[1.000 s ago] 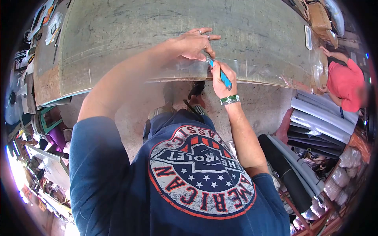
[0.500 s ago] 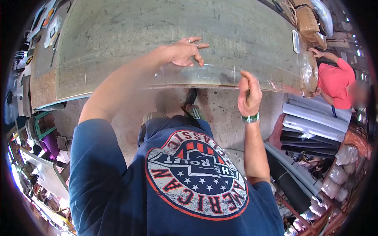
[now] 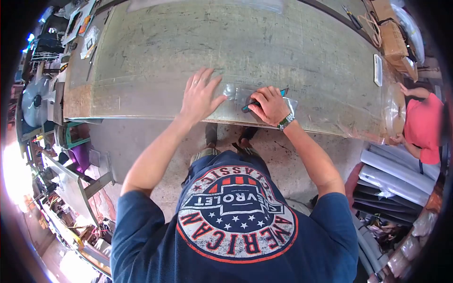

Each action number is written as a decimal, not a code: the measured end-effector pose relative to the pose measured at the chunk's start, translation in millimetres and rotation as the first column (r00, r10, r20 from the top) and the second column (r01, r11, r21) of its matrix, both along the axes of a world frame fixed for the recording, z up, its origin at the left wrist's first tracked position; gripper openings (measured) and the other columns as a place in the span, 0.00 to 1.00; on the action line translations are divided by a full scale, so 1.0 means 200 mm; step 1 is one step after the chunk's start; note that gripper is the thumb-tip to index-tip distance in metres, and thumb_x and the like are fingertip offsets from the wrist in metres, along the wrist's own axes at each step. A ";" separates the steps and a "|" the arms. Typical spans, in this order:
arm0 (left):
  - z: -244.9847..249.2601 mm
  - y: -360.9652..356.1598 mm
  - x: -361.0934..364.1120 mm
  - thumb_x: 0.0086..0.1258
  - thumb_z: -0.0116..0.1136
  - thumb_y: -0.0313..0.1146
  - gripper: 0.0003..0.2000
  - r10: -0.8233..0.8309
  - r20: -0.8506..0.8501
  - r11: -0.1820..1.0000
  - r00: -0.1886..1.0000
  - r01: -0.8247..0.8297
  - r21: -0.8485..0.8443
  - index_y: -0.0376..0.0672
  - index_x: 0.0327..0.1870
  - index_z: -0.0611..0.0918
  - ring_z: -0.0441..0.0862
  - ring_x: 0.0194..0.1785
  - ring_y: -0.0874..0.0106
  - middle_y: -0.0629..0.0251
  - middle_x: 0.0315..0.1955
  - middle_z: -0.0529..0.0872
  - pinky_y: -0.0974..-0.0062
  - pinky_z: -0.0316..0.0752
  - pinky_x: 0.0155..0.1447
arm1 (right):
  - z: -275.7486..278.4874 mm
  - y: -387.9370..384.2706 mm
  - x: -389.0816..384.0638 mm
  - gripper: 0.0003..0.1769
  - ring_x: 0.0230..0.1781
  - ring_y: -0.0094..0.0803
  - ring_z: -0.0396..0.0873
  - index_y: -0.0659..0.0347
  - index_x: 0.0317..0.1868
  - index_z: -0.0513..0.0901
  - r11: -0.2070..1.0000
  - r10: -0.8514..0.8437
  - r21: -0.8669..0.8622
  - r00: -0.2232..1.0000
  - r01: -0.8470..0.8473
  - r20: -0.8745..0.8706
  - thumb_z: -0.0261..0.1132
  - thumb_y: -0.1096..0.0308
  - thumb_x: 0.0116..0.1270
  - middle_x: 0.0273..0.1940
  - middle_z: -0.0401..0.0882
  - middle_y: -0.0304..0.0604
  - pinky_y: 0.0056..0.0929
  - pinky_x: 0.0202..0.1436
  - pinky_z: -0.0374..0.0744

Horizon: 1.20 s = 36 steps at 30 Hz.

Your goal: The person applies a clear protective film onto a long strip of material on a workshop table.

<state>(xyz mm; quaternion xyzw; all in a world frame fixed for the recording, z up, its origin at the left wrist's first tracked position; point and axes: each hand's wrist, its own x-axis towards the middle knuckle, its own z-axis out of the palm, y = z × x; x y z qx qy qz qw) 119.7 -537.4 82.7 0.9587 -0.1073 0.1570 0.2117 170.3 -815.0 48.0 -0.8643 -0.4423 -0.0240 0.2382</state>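
Note:
My left hand (image 3: 200,94) lies with fingers spread over the near part of the worktable (image 3: 165,56), beside a clear plastic sheet (image 3: 230,90). My right hand (image 3: 270,106) is closed around a teal-and-black utility knife (image 3: 247,108) above the sheet's right part. The knife's other end sticks out past the fingers, and its blade cannot be made out. A shiny corner of clear plastic shows by the right wrist. The sheet's outline is hard to follow against the table.
A co-worker in a red shirt (image 3: 422,122) has hands by a clear plastic roll (image 3: 394,111) at the table's right end. Pliers (image 3: 351,18) and a white-framed object (image 3: 378,70) lie on the right. Rolled material (image 3: 396,172) is stacked below right.
My left hand has moved left and spread out. My right hand has come in over the table and now grips the utility knife, which was not visible before. The view has shifted.

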 end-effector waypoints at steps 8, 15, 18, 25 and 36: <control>-0.06 0.10 -0.01 0.61 0.70 0.26 0.10 0.017 -0.127 0.985 0.992 -0.038 -0.168 0.40 0.42 0.83 0.78 0.52 0.56 0.59 0.46 0.84 0.58 0.73 0.59 | 0.04 -0.01 0.03 0.17 0.54 0.47 0.76 0.58 0.53 0.79 0.984 0.021 0.175 1.000 -0.017 -0.022 0.68 0.61 0.68 0.51 0.79 0.46 0.46 0.59 0.72; 0.02 0.18 0.08 0.62 0.70 0.24 0.10 0.096 -0.376 0.818 0.922 -0.288 -0.498 0.38 0.43 0.83 0.83 0.41 0.66 0.61 0.37 0.86 0.67 0.78 0.47 | 0.13 0.42 0.17 0.24 0.56 0.48 0.77 0.65 0.59 0.77 0.931 -0.098 0.331 0.979 0.154 -0.178 0.69 0.60 0.69 0.57 0.79 0.53 0.45 0.58 0.75; 0.05 0.28 0.16 0.65 0.71 0.25 0.08 0.006 -0.420 0.608 0.908 -0.336 -0.719 0.37 0.41 0.84 0.81 0.38 0.78 0.68 0.33 0.86 0.75 0.77 0.41 | 0.18 0.71 0.19 0.26 0.48 0.37 0.83 0.68 0.60 0.76 0.815 -0.158 0.293 0.679 0.499 -0.717 0.70 0.58 0.71 0.54 0.83 0.51 0.38 0.50 0.80; 0.15 0.57 0.45 0.66 0.72 0.27 0.17 -0.237 -0.505 0.372 0.830 -0.403 -0.836 0.35 0.53 0.81 0.79 0.31 0.81 0.69 0.32 0.85 0.81 0.72 0.32 | 0.30 1.01 0.48 0.12 0.29 0.22 0.83 0.66 0.40 0.85 0.808 0.011 0.240 0.394 0.537 -0.919 0.72 0.63 0.70 0.31 0.87 0.39 0.25 0.34 0.81; 0.21 1.72 0.69 0.62 0.73 0.29 0.10 -0.336 -0.861 0.729 0.381 -0.474 -0.494 0.36 0.41 0.87 0.83 0.30 0.78 0.66 0.28 0.87 0.81 0.77 0.33 | 0.30 0.51 1.28 0.07 0.26 0.20 0.79 0.61 0.38 0.84 0.529 -0.299 0.248 0.452 0.812 -0.840 0.72 0.67 0.71 0.29 0.84 0.34 0.21 0.30 0.76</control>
